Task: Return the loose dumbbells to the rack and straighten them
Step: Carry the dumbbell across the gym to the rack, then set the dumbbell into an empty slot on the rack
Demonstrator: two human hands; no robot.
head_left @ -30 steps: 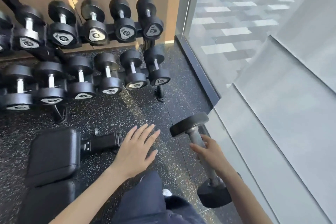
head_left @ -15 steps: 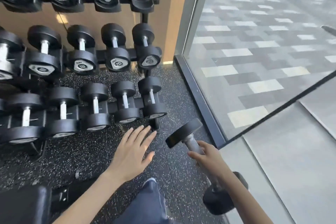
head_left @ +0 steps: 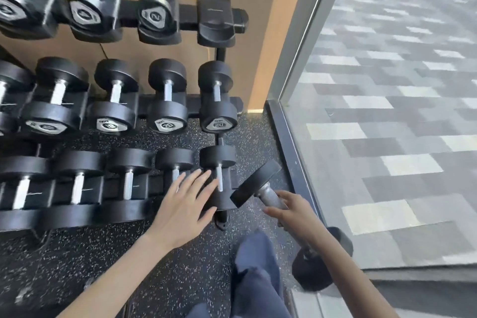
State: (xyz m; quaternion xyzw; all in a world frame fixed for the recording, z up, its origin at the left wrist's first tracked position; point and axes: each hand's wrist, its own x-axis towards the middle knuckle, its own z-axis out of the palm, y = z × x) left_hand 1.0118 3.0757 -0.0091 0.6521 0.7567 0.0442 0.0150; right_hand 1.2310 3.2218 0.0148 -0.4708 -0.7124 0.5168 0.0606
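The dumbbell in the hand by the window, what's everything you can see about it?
The dumbbell has two round, black, rubbery-looking heads joined by a grey metal handle. The right hand grips the handle. It is tilted: one head points up toward the rack, the other hangs low and is partly hidden.

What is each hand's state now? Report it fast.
Left hand: open, fingers straight, holding nothing.
Right hand: grips the loose dumbbell by its handle.
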